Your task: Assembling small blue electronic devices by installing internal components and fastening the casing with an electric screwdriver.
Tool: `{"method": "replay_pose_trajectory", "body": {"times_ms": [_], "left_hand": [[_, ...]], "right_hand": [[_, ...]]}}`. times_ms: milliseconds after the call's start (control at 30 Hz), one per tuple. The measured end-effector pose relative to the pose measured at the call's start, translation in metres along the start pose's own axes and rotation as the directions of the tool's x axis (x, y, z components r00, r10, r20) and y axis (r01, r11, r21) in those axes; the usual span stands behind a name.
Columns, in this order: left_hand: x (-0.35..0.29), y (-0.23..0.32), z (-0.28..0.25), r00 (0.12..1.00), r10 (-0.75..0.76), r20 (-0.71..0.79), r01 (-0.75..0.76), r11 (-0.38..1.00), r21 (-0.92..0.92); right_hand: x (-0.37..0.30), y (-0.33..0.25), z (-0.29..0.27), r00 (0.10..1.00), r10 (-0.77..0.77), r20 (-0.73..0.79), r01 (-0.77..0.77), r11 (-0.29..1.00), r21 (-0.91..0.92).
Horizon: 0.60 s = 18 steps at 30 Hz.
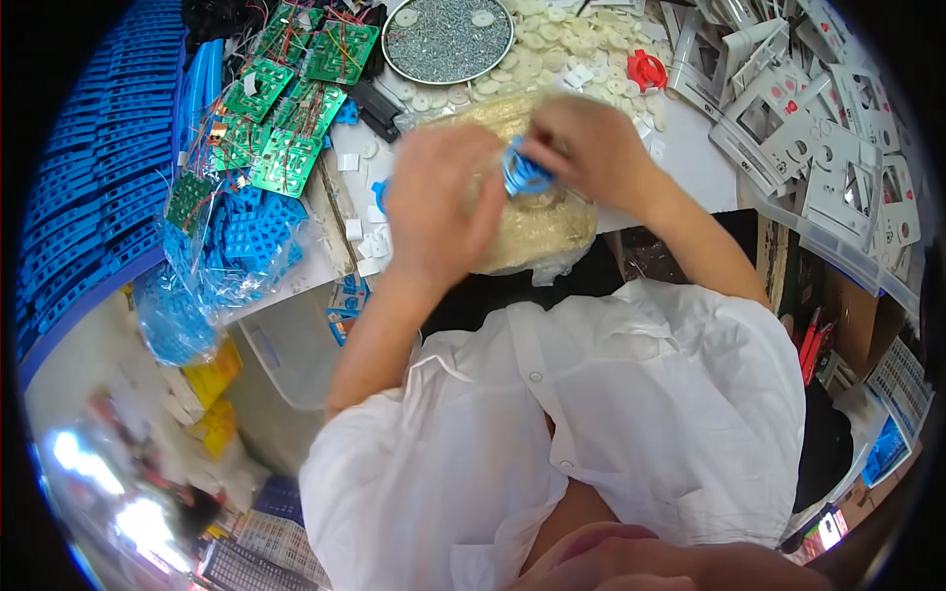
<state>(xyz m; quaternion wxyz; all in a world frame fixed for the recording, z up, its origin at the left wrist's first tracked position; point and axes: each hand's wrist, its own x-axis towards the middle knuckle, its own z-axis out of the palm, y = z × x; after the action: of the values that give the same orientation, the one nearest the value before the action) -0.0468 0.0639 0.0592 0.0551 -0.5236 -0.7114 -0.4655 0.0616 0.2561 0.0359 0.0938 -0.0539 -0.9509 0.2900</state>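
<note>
A blue ring-shaped plastic part (pixel 525 169) is pinched in my right hand (pixel 596 148), over a yellowish, shiny wrapped pad (pixel 537 231) at the table's near edge. My left hand (pixel 441 202) hovers over the pad's left side, close to the blue part. Motion smears its fingers, and whether they hold anything cannot be made out. Another small blue piece (pixel 380 195) shows just left of that hand. Beyond the pad lie many cream-coloured discs (pixel 552 44) and a red plastic part (pixel 646 71).
A round tray of small metal pieces (pixel 448 44) stands at the back. Green circuit boards with wires (pixel 286 163) and bagged blue parts (pixel 261 231) lie left, beside stacked blue panels (pixel 99 148). White printed casings (pixel 788 138) crowd the right, partly in a clear bin (pixel 838 246).
</note>
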Motion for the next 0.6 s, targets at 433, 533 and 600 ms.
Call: {"method": "replay_pose_trajectory", "body": {"times_ms": [433,533,600], "left_hand": [[-0.058,0.012,0.022,0.885,-0.029,0.465,-0.035,0.991,0.129],[-0.059,0.013,0.021,0.869,-0.020,0.494,-0.086,0.978,0.191],[-0.058,0.016,0.019,0.853,-0.030,0.521,-0.102,0.969,0.224]], "right_hand": [[-0.025,-0.006,0.019,0.982,-0.153,-0.109,0.124,0.964,-0.234],[-0.025,-0.004,0.017,0.984,-0.155,-0.086,0.136,0.972,-0.191],[-0.026,0.006,0.008,0.991,-0.132,-0.038,0.133,0.990,0.045]]}}
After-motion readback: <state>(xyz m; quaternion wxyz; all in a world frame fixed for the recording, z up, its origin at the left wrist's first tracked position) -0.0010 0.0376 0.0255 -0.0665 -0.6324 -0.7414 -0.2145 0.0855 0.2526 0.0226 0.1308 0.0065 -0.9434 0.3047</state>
